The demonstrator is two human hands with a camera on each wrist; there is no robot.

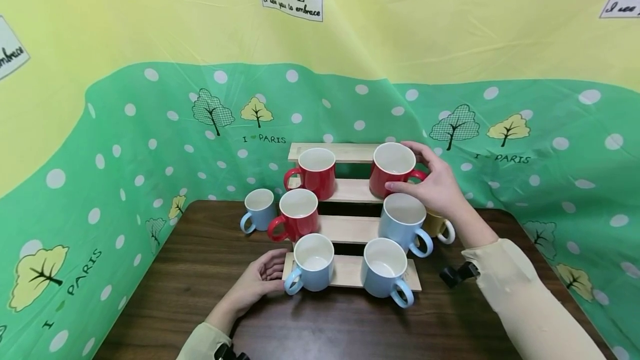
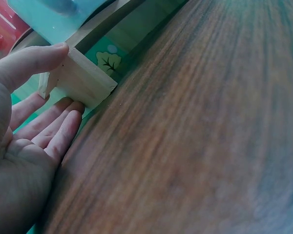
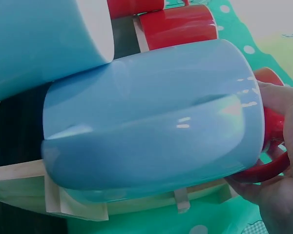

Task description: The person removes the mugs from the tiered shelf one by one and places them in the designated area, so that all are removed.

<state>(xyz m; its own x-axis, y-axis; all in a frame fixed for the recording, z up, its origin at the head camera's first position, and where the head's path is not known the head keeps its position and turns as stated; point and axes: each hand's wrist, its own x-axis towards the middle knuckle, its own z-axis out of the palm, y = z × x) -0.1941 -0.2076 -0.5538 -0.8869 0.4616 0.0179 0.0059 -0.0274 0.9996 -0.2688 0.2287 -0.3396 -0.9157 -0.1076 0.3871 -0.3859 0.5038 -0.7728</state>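
A tiered wooden rack (image 1: 345, 229) carries red and light blue mugs on its steps. My right hand (image 1: 434, 185) grips a red mug (image 1: 380, 179) at the upper right, thumb on its front and fingers at its far side. In the right wrist view a big blue mug (image 3: 151, 122) partly covers that mug, but its red handle (image 3: 266, 169) shows by the palm. Whether its base touches the step is unclear. Low on the left, my left hand (image 1: 260, 275) holds the bottom step's end; the left wrist view shows the thumb and fingers about the wooden end piece (image 2: 83, 80).
Two more red mugs (image 1: 320, 176) stand on the rack's left side. Blue mugs (image 1: 313, 263) occupy the lower steps. On the dark wooden table (image 1: 195, 271), a blue mug (image 1: 259, 210) stands left of the rack; a yellow mug (image 1: 436, 225) shows partly behind its right side.
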